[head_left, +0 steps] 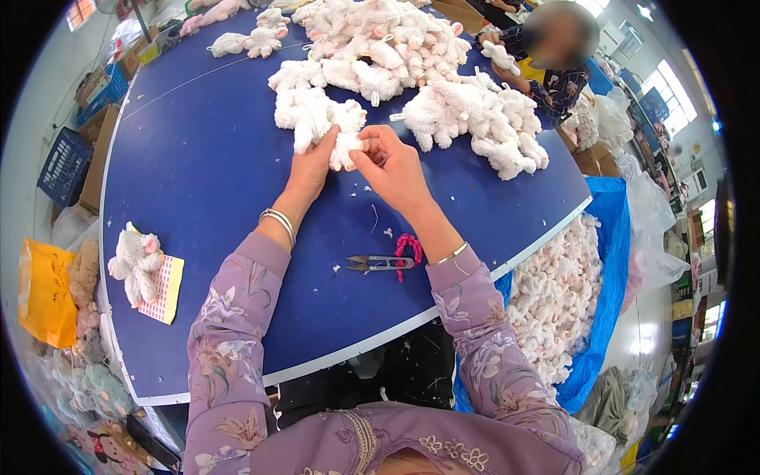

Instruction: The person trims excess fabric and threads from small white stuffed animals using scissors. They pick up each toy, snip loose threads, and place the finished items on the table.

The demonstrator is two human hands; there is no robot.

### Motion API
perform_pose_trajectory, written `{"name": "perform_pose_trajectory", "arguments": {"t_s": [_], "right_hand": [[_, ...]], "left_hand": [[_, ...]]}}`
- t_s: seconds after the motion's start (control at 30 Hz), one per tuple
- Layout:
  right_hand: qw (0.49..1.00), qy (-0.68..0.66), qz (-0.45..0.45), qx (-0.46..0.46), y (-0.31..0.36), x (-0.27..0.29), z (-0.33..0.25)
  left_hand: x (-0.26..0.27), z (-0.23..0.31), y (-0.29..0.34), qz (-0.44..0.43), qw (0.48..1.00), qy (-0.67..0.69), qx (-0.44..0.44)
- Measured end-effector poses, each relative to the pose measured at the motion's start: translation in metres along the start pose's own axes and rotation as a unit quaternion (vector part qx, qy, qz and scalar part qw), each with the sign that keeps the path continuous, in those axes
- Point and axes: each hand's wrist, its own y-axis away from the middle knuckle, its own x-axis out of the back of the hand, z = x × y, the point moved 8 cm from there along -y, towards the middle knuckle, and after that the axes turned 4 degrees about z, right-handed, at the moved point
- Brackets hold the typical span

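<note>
A small white fluffy plush toy point(346, 149) is held at upper centre by the left hand point(317, 158) and apparently pinched at its edge by the right hand point(393, 169). Its handling seems unfinished; whether the white plush heaps point(388, 55) at upper centre are done or waiting cannot be told. Open room is left on the smooth blue tabletop point(198, 174) at centre left, bounded by its white rim.

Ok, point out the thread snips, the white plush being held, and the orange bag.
Thread snips point(381, 258): head view, upper handle arm, just behind the blades.
Held white plush point(345, 149): head view, middle of its fluffy front.
Orange bag point(47, 294): head view, middle of its side.
</note>
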Motion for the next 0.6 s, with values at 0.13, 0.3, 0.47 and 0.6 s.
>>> {"name": "perform_pose_trajectory", "arguments": {"t_s": [0.13, 0.3, 0.47, 0.6], "right_hand": [[0.999, -0.013, 0.007, -0.052, 0.0, 0.0, 0.021], [0.973, -0.076, 0.07, -0.208, -0.003, 0.018, 0.059], [0.97, -0.144, 0.068, -0.182, -0.01, 0.033, 0.044], [0.826, -0.535, 0.16, 0.068, -0.022, 0.146, -0.025]], "left_hand": [[-0.003, 0.005, 0.004, -0.002, 1.0, -0.025, -0.018], [-0.015, 0.016, 0.013, 0.001, 0.986, -0.147, -0.079], [-0.015, -0.003, 0.006, -0.107, 0.976, -0.185, 0.042], [-0.027, 0.011, 0.012, -0.113, 0.972, -0.204, 0.008]]}}
